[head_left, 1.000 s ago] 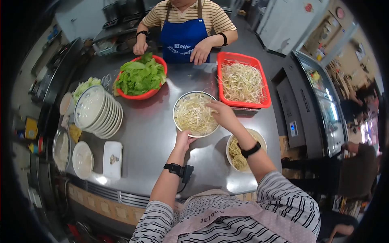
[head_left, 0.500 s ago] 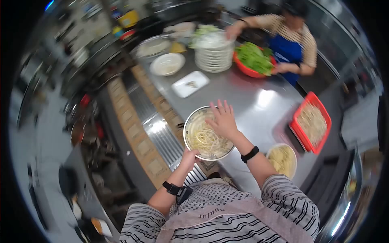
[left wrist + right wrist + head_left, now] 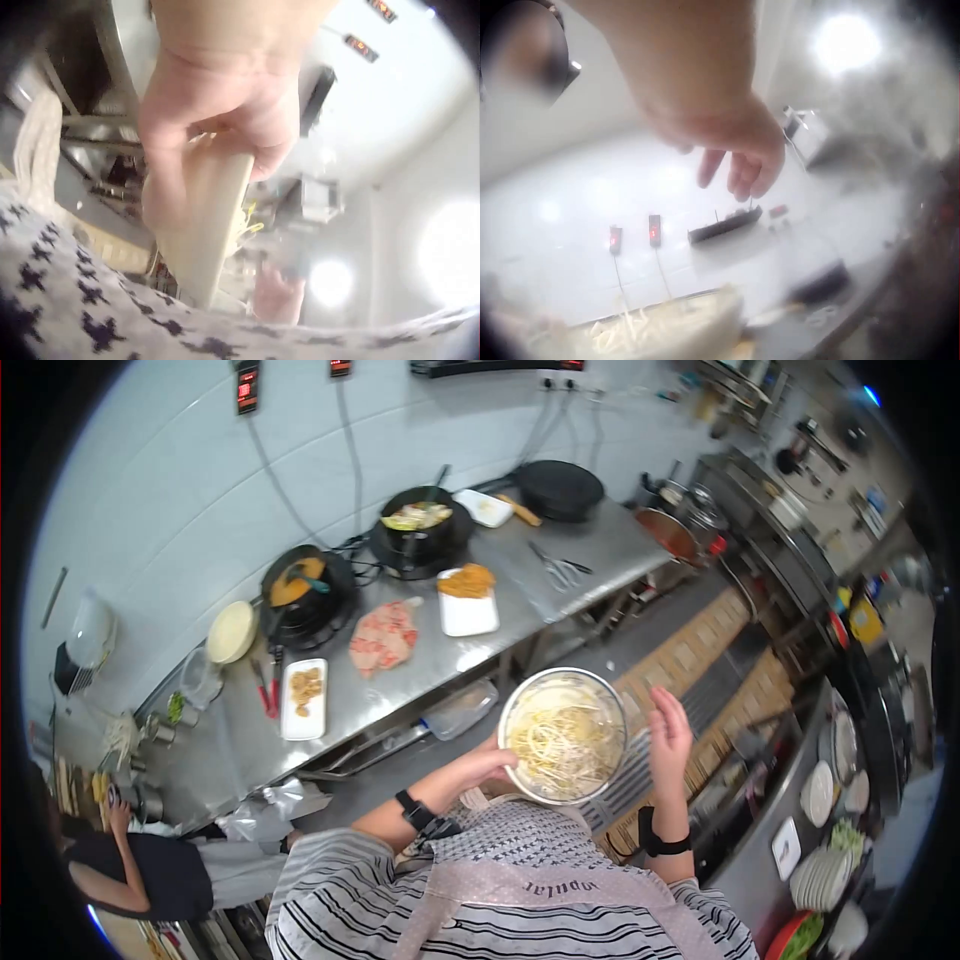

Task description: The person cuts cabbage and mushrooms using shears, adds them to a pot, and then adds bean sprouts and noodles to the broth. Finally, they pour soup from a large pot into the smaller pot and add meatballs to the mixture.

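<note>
In the head view, the left hand pinches the left rim of the bowl, with the thumb upon the rim. The bowl, holding sprouts, is in the air before the apron. The right hand is raised at the right of the bowl, apart from it, its fingers nearly straight and close together. On the apron one can read "opular", upside down. The bowl is outside the edge of the counter, with floor visible between.

In the left wrist view, the left hand grips the bowl from two sides; the right hand appears blurred beyond.

In the right wrist view, the right hand's fingers are relaxed, away from the bowl at the bottom. Two displays show red figures, too small for reading.
</note>
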